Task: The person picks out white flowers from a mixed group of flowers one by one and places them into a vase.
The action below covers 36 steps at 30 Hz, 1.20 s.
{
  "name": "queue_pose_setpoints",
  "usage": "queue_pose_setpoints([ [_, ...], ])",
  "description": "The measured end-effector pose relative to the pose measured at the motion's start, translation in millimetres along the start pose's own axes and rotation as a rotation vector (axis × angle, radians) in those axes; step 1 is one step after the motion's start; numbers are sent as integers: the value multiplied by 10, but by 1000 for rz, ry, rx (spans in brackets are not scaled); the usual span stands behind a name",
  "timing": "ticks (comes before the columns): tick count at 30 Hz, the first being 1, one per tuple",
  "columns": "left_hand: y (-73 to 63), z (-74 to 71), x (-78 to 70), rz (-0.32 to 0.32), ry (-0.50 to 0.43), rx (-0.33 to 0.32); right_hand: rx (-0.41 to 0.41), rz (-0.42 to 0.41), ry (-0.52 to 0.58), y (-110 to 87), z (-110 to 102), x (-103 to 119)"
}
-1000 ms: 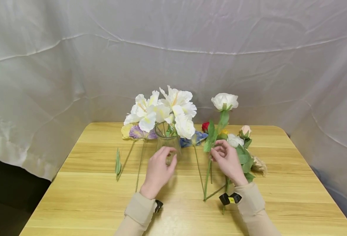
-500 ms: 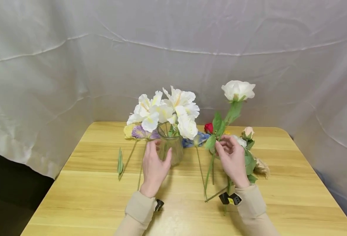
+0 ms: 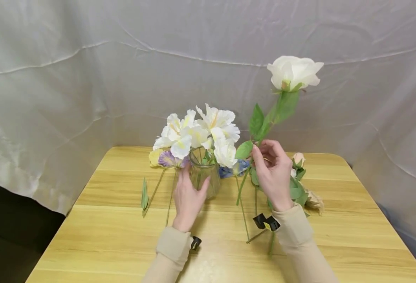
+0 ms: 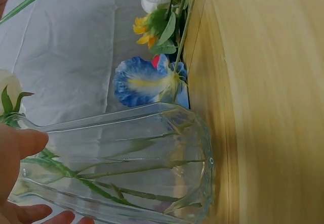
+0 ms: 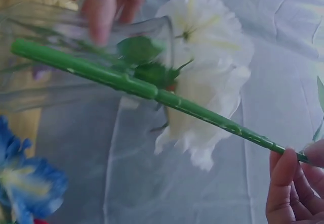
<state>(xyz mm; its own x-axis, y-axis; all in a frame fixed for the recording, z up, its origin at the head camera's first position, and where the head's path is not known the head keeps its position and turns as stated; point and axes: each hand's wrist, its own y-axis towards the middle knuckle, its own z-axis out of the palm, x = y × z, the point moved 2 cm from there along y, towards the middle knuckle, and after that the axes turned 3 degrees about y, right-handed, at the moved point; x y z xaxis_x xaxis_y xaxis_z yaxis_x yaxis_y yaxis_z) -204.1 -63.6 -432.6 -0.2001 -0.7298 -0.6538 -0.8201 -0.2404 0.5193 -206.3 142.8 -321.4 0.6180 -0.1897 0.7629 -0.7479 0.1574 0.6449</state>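
In the head view, my right hand [image 3: 275, 173] pinches the green stem of a white rose [image 3: 294, 74], raised above the table at the right. Its bare stem end [image 5: 86, 70] crosses in front of the vase in the right wrist view. My left hand [image 3: 189, 198] holds the clear glass vase [image 3: 213, 184], thumb and fingers on either side near its neck. White irises [image 3: 176, 135] and another white rose [image 3: 225, 152] stand in the vase. Several stems show through the glass in the left wrist view.
Yellow and purple flowers [image 3: 170, 159] lie left of the vase, beside a loose green leaf [image 3: 144, 194]. A blue iris [image 4: 144, 82] lies to its right. Farther right are a peach rose [image 3: 298, 158], leaves and a beige flower [image 3: 314, 200]. A grey curtain [image 3: 208, 78] hangs behind the table.
My right hand has lifted the white rose up off the table, and its bloom now stands much higher. My left hand has moved from in front of the vase to its left side and round it.
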Motion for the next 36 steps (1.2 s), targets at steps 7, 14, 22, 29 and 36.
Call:
queue_pose_setpoints([
  [7, 26, 54, 10, -47, 13, 38, -33, -85, 107, 131, 185, 150],
  [14, 13, 40, 38, -48, 17, 55, -109, -117, 227, 217, 325, 243],
  [22, -15, 18, 52, -50, 5, 64, -177, -116, 294, 242, 443, 265],
  [29, -12, 19, 28, -42, 0, 69, -244, -172, 279, 271, 508, 293],
  [36, 7, 31, 22, -44, 6, 71, -248, -259, 228, 297, 601, 297],
])
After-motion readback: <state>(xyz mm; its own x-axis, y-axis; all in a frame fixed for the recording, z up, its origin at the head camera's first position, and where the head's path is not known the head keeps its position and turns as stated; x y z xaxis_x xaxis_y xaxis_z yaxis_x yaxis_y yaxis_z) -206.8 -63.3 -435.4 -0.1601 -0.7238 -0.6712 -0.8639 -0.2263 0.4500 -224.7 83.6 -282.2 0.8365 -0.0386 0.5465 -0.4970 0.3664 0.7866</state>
